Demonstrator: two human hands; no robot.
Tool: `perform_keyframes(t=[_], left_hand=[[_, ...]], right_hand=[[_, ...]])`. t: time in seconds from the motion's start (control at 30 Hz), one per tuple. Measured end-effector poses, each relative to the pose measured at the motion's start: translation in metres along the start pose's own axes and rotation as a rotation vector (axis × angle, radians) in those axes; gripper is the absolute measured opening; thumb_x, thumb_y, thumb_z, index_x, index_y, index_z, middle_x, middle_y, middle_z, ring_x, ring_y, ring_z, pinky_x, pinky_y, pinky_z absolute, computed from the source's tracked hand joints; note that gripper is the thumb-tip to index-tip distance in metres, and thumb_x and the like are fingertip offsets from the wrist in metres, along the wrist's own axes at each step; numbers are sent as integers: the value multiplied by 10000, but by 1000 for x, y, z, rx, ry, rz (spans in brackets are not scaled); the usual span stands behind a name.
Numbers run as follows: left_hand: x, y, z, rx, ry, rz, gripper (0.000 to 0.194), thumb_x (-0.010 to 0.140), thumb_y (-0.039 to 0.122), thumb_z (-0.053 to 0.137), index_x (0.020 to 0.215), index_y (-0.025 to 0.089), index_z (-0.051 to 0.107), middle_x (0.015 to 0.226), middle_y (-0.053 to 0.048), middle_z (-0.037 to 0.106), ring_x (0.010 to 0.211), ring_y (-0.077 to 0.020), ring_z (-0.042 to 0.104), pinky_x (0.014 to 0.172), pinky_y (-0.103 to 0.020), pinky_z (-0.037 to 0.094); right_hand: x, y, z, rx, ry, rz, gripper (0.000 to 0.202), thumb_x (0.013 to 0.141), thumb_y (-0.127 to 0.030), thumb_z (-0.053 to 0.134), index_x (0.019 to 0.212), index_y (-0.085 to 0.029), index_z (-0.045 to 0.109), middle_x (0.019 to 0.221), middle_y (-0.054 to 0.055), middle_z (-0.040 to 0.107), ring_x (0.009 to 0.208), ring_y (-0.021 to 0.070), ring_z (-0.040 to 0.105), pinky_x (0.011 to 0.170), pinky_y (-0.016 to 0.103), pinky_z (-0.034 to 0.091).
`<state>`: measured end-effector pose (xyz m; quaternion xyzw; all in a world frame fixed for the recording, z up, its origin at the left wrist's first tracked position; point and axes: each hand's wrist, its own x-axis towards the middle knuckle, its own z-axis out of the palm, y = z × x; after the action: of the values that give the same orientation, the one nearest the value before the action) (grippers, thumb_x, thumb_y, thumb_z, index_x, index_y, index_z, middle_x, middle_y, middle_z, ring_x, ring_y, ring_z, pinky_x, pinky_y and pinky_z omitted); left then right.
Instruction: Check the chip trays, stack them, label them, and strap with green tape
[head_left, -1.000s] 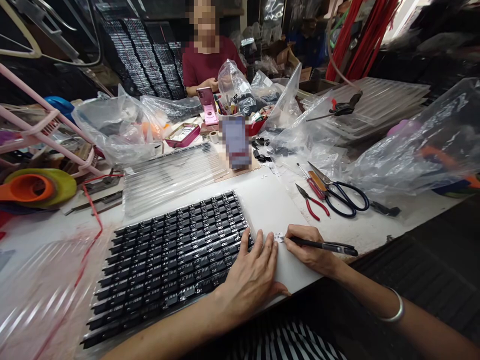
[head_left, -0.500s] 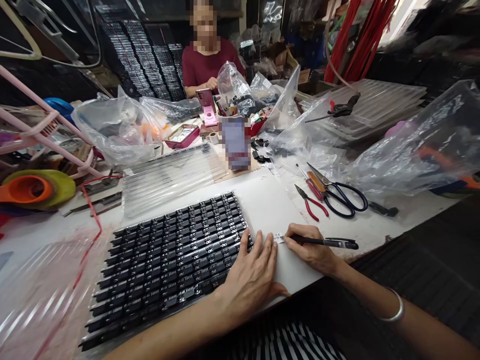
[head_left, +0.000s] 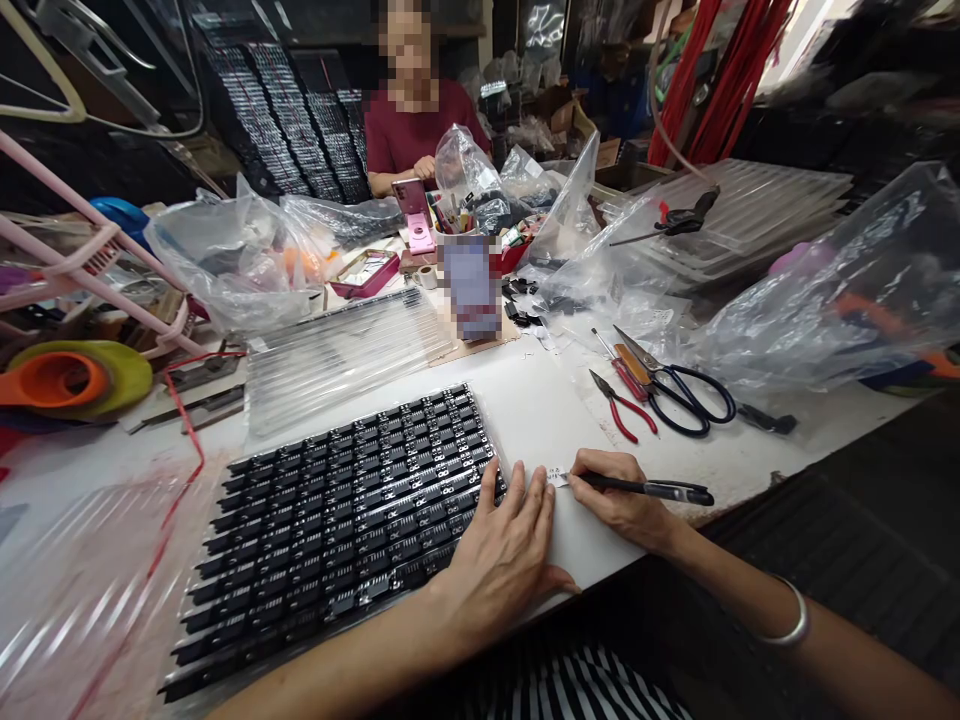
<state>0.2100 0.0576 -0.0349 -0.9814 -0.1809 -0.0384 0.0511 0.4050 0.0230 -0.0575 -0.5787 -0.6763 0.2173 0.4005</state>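
Observation:
In my right hand (head_left: 619, 497) is a black pen (head_left: 649, 488), its tip on a small white paper slip (head_left: 556, 477) that carries handwritten marks. My left hand (head_left: 510, 535) lies flat with its fingers spread, the fingertips beside the slip's left edge. Its index finger rests over the right edge of a clear plastic tray (head_left: 491, 425). Rows of small black electronic parts (head_left: 352, 510) fill that tray. Under both hands is a white sheet or board (head_left: 544, 415) on the table.
Red-handled pliers (head_left: 624, 408), a screwdriver (head_left: 630, 375) and dark-handled scissors (head_left: 686, 395) lie to the right. Behind the filled tray is a clear ribbed tray (head_left: 345, 350). A phone (head_left: 471, 285) stands in the middle. Across the table sits a person (head_left: 450, 120) in a maroon top.
The pen has tilted slightly, its rear end a little lower and to the left. The writing on the slip looks slightly different. My left hand has stayed in place.

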Motion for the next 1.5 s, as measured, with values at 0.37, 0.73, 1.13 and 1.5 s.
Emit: perform_keyframes(t=[0.37,0.73,1.13,1.5], left_hand=[[0,-1,0,10,-19,1,783,853,665,278,1344,75,432,1390,-175,453,1290,-351,388,1061,-566,218],[-1,0,0,-2,6,1,784,869,654,218,1325,61,449,1378,-168,468,1274,-362,406,1050,-574,223],[0,0,0,-3,-1,-3,786,867,658,212,1326,65,449,1381,-164,466,1276,-362,404,1049,-576,221],[0,0,2,-5,16,-2,789,870,657,199,1317,59,456,1371,-166,477,1266,-360,416,1053,-570,208]], right_hand=[[1,-2,-2,69,-24,52,189,813,-179,483,625,-191,465,569,-28,493,523,110,438,520,251,334],[2,-2,-1,33,26,27,204,817,-169,469,615,-191,443,559,-29,471,506,105,417,503,252,303],[1,-1,-1,18,12,23,199,806,-156,473,612,-191,445,557,-24,477,509,109,414,508,257,299],[0,0,1,25,34,22,211,805,-153,462,604,-192,414,551,-34,437,506,100,397,511,252,297]])
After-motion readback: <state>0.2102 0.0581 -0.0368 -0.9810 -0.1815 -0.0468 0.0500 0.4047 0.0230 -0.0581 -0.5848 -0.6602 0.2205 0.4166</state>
